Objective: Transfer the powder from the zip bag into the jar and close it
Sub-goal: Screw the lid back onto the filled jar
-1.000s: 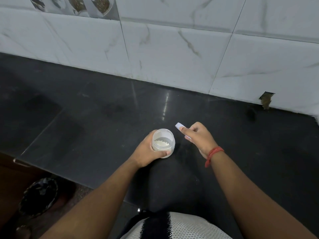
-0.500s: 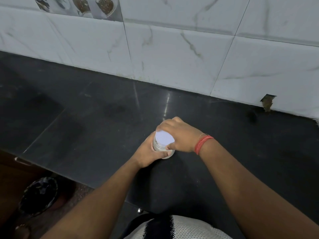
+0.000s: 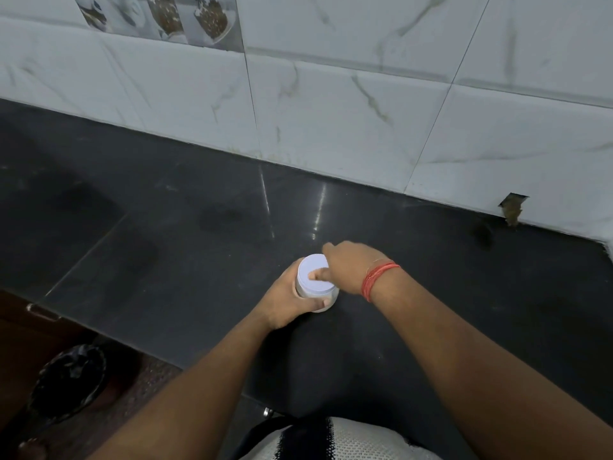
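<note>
Jar: small clear jar, upright on the black tabletop, near its front edge and roughly centre of view. Only the lower right wall of the jar shows; the rest is covered by lid and hand.
Lid: pale lavender-white round lid sits on the jar mouth, top face level. Whether it is fully seated cannot be told.
Contents: not visible with the lid on.
Left hand: left hand wraps the jar body from the left, fingers curled round the wall, thumb tip across the near side. A firm hold on the jar.
Right hand: right hand comes in from the right over the lid. Thumb lies across the lid top, other fingers curl over the far rim. It grips the lid.
Wrist: red thread band wound round the right wrist.
Tabletop: dark polished stone with streaks of reflected light behind the jar.
Wall: white marble-look tiles meet the tabletop at the back; a printed decorative tile at top left; a chipped hole in the tile at lower right.
Below the edge: dark round object on the floor at lower left, identity unclear.
Clothing: white and black knit fabric at the bottom of the view.
</note>
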